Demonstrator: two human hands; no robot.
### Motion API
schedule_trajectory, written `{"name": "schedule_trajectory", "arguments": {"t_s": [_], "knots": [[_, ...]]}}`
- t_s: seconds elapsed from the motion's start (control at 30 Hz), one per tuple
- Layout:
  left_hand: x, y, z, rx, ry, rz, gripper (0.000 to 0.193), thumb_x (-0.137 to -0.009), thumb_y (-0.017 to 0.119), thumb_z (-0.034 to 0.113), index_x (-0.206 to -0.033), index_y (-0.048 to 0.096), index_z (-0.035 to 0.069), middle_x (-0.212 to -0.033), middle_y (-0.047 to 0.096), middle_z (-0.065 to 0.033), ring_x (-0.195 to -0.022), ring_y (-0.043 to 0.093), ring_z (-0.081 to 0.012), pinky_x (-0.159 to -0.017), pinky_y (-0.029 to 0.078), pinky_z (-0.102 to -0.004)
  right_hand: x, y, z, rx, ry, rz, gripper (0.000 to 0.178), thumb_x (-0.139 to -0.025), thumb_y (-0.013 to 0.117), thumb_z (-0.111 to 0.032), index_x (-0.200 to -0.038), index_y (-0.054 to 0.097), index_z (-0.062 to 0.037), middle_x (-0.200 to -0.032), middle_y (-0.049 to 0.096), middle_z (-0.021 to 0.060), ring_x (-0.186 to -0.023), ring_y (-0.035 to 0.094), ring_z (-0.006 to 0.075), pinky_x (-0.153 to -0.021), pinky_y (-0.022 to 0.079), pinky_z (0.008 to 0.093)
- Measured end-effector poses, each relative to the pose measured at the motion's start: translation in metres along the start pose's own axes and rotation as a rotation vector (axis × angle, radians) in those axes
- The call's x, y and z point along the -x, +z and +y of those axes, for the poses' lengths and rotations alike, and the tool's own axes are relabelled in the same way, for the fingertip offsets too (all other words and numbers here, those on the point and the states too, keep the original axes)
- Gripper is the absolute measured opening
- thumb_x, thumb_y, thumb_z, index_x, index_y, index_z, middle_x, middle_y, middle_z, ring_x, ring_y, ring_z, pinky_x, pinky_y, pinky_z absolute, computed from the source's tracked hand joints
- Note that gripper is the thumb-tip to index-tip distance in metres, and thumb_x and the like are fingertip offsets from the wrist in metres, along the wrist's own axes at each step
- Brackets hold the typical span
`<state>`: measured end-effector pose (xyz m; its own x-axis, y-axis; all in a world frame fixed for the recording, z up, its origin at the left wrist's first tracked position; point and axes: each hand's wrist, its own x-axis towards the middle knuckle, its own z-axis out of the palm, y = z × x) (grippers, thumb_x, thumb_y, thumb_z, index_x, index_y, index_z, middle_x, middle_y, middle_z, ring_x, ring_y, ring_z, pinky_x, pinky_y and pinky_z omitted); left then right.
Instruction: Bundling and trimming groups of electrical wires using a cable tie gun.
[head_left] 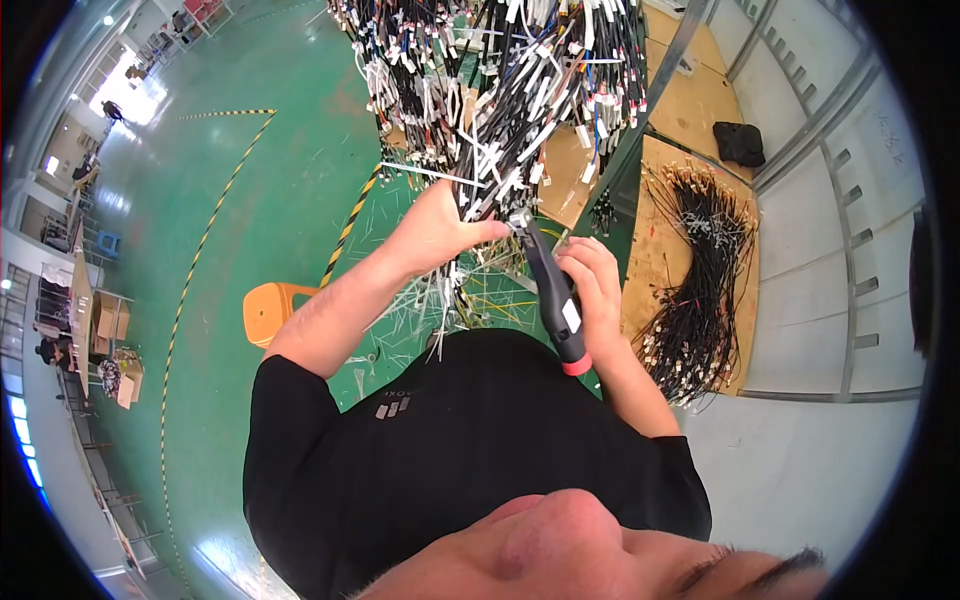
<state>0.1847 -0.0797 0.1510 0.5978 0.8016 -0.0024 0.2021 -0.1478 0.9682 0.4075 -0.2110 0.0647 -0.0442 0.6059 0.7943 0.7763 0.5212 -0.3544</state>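
My left hand [440, 235] is closed round the lower part of a thick bundle of black cables [510, 130] with white ties and connectors. Its thumb points right, toward the metal nose of a cable tie gun [551, 290]. The gun is black with a red end cap, and its nose touches or nearly touches the bundle beside my thumb. My right hand [595, 285] grips the gun from the right, fingers curled round its handle side. A long white strip [430, 174] sticks out to the left from the bundle above my left hand.
More hanging cables [400, 70] crowd the far side. Another black cable bundle [700, 270] lies on a wooden board at right, near a black pouch [738, 144]. An orange stool [268, 313] stands at left. White tie scraps litter the green floor [225, 400].
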Motion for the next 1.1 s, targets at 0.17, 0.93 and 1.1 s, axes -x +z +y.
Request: {"name": "schedule_trajectory", "arguments": {"t_s": [0.17, 0.93, 1.1], "knots": [[-0.001, -0.012, -0.015, 0.263, -0.046, -0.089, 0.018, -0.103, 0.068, 0.012, -0.116, 0.064, 0.001, -0.072, 0.064, -0.0002, -0.058, 0.062, -0.0099, -0.056, 0.051, -0.0277, 0.002, -0.004, 0.029, -0.385, 0.171, -0.011, 0.033, -0.087, 0.075, -0.001, -0.119, 0.069, -0.0014, -0.119, 0.073, 0.0161, -0.116, 0.07, 0.0369, -0.103, 0.054, 0.0422], [-0.021, -0.058, -0.028, 0.665, -0.092, -0.495, 0.04, -0.104, 0.07, 0.032, -0.121, 0.062, -0.003, -0.077, 0.068, -0.0106, -0.052, 0.058, -0.015, -0.048, 0.046, -0.0287, -0.049, -0.014, 0.062, -0.616, 0.08, -0.341, 0.03, -0.092, 0.073, -0.006, -0.12, 0.07, 0.0018, -0.112, 0.072, 0.0154, -0.101, 0.068, 0.0332, -0.094, 0.053, 0.0397], [-0.021, -0.059, -0.025, 0.656, -0.066, -0.522, 0.038, -0.103, 0.071, 0.032, -0.118, 0.063, -0.002, -0.077, 0.067, -0.0093, -0.05, 0.056, -0.0135, -0.046, 0.045, -0.0271, -0.05, -0.016, 0.059, -0.567, 0.118, -0.351, 0.039, -0.086, 0.072, 0.002, -0.125, 0.069, 0.0018, -0.116, 0.073, 0.0176, -0.106, 0.07, 0.0344, -0.097, 0.054, 0.0396]]}}
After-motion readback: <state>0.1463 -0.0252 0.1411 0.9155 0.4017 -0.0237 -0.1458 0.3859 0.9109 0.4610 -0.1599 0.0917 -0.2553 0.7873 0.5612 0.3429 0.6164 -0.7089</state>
